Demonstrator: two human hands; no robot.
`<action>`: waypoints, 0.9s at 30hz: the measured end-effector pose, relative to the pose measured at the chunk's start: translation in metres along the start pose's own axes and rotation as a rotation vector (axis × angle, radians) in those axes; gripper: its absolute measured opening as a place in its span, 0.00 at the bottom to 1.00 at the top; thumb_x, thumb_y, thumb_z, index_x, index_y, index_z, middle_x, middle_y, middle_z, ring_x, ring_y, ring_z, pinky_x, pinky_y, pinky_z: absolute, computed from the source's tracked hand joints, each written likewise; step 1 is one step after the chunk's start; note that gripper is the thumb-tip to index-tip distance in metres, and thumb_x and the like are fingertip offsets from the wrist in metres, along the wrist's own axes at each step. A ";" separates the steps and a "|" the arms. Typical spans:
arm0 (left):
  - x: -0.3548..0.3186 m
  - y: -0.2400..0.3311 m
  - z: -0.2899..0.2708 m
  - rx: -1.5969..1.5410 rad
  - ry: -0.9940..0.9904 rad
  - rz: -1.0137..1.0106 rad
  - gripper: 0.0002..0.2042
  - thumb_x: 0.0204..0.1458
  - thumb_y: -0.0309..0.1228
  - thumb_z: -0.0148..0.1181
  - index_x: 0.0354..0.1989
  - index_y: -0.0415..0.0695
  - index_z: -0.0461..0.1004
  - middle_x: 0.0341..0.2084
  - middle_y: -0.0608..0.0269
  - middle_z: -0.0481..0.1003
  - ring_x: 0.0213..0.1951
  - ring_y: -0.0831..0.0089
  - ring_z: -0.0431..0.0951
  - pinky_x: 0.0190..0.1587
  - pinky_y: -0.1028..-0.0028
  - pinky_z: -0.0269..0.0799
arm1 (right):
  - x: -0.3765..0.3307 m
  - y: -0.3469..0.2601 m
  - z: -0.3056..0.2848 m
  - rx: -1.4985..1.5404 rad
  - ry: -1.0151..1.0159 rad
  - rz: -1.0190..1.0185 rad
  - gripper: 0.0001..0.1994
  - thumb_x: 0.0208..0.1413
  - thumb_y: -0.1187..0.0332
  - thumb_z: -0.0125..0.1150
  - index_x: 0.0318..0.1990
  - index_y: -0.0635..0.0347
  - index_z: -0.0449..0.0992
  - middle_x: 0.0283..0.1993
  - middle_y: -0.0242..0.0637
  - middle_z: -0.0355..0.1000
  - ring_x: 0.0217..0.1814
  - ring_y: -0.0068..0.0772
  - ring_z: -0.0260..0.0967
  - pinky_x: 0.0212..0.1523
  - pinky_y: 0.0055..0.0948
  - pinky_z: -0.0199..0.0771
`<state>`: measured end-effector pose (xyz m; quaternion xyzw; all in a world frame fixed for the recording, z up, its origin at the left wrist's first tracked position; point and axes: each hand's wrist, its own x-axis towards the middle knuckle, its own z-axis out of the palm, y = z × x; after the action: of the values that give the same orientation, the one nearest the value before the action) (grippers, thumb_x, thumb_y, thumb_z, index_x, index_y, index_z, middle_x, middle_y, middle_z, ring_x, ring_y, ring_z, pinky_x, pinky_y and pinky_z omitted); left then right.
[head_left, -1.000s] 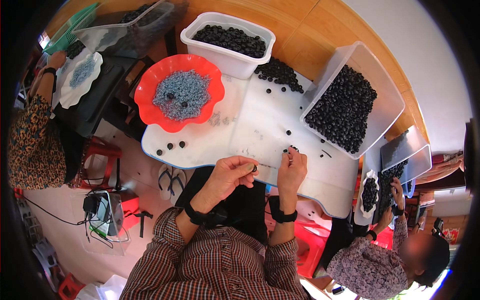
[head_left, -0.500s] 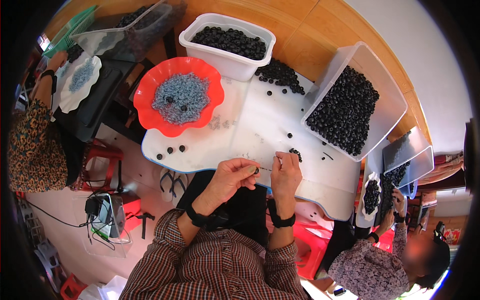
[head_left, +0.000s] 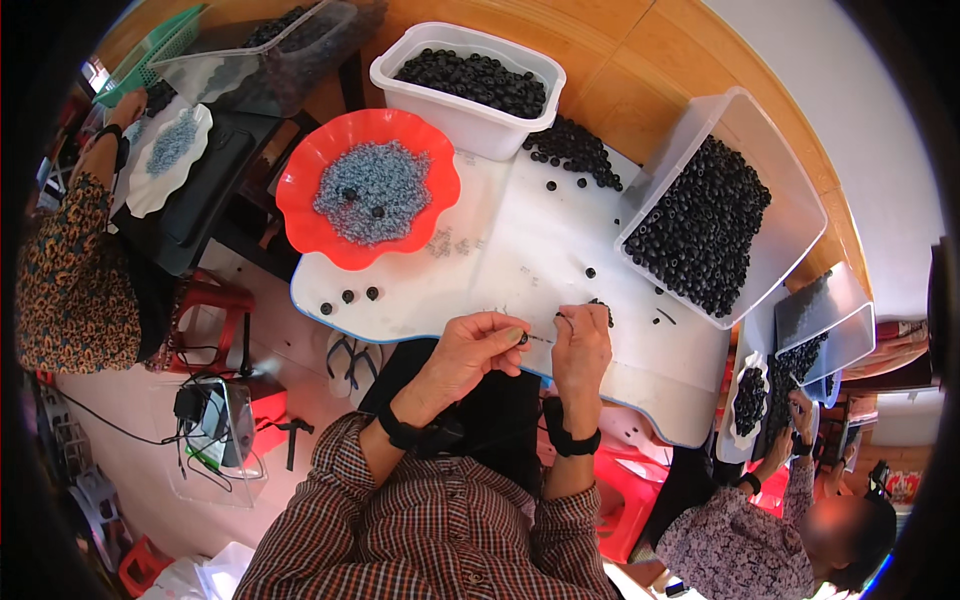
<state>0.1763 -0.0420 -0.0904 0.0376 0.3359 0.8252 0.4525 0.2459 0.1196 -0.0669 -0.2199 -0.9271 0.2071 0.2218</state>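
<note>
My left hand (head_left: 470, 358) pinches a small round black piece (head_left: 523, 338) between thumb and forefinger, just above the table's near edge. Close by on the right, my right hand (head_left: 582, 350) is closed with its fingertips together; whatever it holds is hidden. A little cluster of black pieces (head_left: 603, 312) shows just beyond its knuckles. To the left, a red wavy-rimmed bowl (head_left: 300, 185) holds many tiny grey-blue translucent parts, with a couple of black pieces on top. Three black pieces (head_left: 348, 296) lie in front of that bowl.
On the white table (head_left: 480, 285) stand a white tub (head_left: 465, 110) and a tilted clear bin (head_left: 790, 220), both with many black pieces. A loose pile (head_left: 575, 150) lies between them. Co-workers sit left (head_left: 80, 290) and right (head_left: 740, 540). A red stool (head_left: 630, 500) is beside me.
The whole view has shifted slightly, so the table things appear a little farther right. Both hands keep nearly the same pose, the left still pinching the black piece.
</note>
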 end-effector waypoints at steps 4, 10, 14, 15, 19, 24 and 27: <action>0.000 0.003 0.005 0.061 0.007 0.015 0.12 0.61 0.26 0.54 0.50 0.34 0.74 0.35 0.58 0.78 0.30 0.79 0.78 0.36 0.77 0.80 | 0.001 -0.009 -0.003 0.080 0.045 -0.057 0.04 0.53 0.78 0.58 0.36 0.64 0.74 0.35 0.43 0.71 0.32 0.44 0.72 0.32 0.37 0.72; 0.005 0.004 0.014 0.176 0.003 0.090 0.13 0.62 0.26 0.52 0.54 0.37 0.73 0.35 0.61 0.78 0.33 0.79 0.78 0.37 0.78 0.79 | -0.004 -0.035 -0.018 0.374 -0.011 -0.031 0.05 0.54 0.80 0.61 0.38 0.67 0.77 0.32 0.37 0.73 0.30 0.23 0.73 0.28 0.22 0.71; 0.005 0.006 0.016 0.176 0.006 0.128 0.13 0.62 0.26 0.52 0.53 0.37 0.74 0.34 0.62 0.78 0.33 0.79 0.78 0.38 0.78 0.79 | -0.005 -0.043 -0.022 0.424 0.011 -0.035 0.07 0.55 0.80 0.60 0.41 0.66 0.78 0.32 0.36 0.73 0.29 0.22 0.71 0.30 0.21 0.71; 0.003 0.006 0.016 0.187 0.014 0.120 0.13 0.62 0.26 0.52 0.53 0.37 0.74 0.34 0.62 0.78 0.33 0.79 0.78 0.38 0.77 0.79 | -0.005 -0.045 -0.022 0.455 0.024 -0.031 0.07 0.55 0.80 0.59 0.41 0.66 0.78 0.32 0.35 0.72 0.29 0.22 0.70 0.30 0.21 0.71; 0.003 0.008 0.018 0.126 0.021 0.116 0.13 0.62 0.26 0.52 0.53 0.36 0.74 0.34 0.61 0.78 0.33 0.78 0.78 0.37 0.77 0.80 | -0.007 -0.048 -0.021 0.506 0.049 -0.028 0.07 0.56 0.80 0.58 0.42 0.66 0.78 0.33 0.35 0.73 0.30 0.20 0.69 0.31 0.19 0.70; 0.000 0.014 0.022 0.074 -0.012 0.101 0.13 0.62 0.26 0.52 0.53 0.35 0.73 0.34 0.60 0.77 0.33 0.77 0.78 0.38 0.76 0.80 | -0.012 -0.044 -0.017 0.684 0.041 0.147 0.08 0.58 0.80 0.57 0.45 0.67 0.76 0.35 0.33 0.72 0.31 0.19 0.70 0.32 0.19 0.71; 0.000 0.015 0.022 0.018 -0.033 0.102 0.13 0.62 0.26 0.52 0.52 0.35 0.73 0.33 0.60 0.77 0.32 0.77 0.78 0.38 0.75 0.79 | -0.010 -0.046 -0.017 0.775 0.021 0.185 0.07 0.59 0.79 0.57 0.44 0.67 0.75 0.35 0.33 0.72 0.32 0.20 0.71 0.33 0.20 0.73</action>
<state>0.1740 -0.0360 -0.0644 0.0721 0.3334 0.8435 0.4150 0.2477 0.0817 -0.0336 -0.2048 -0.7543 0.5583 0.2783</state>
